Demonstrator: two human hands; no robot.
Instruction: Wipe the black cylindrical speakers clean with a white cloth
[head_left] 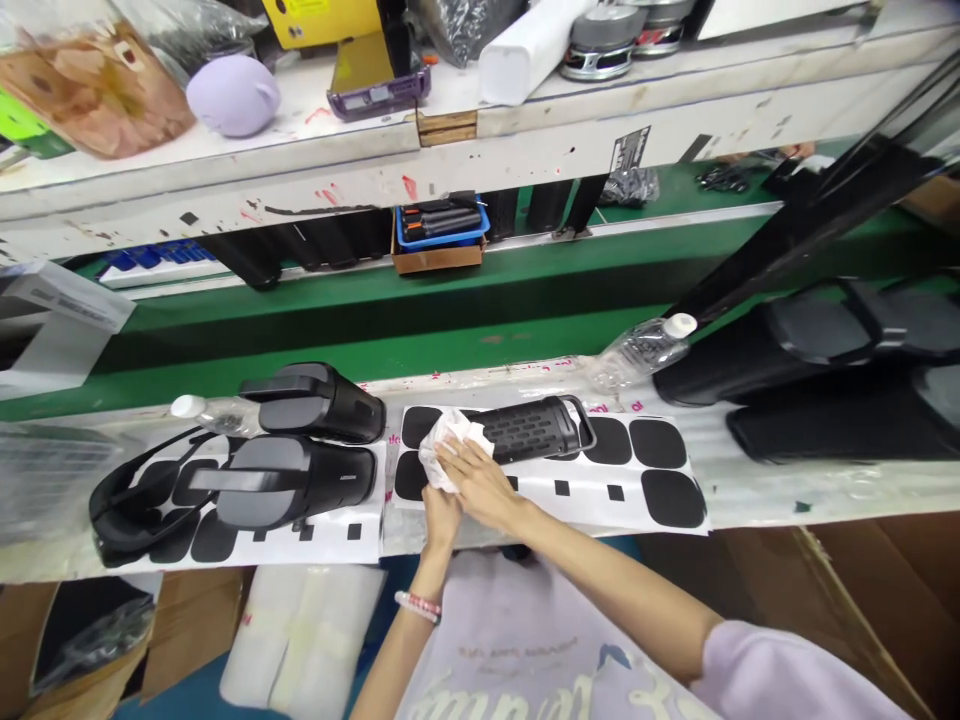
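Because its slotted casing looks rigid, the black unit (529,432) would likely handle as stiff and moderately heavy, its smooth ends perhaps slippery; the loop handle (589,430) seems the surest hold. Around its opposite end, the right hand (484,487) clasps a soft white cloth (438,455); the left hand's (441,512) grip is hidden. Beneath lies a sheet of black pads (589,508) on the counter (754,498).
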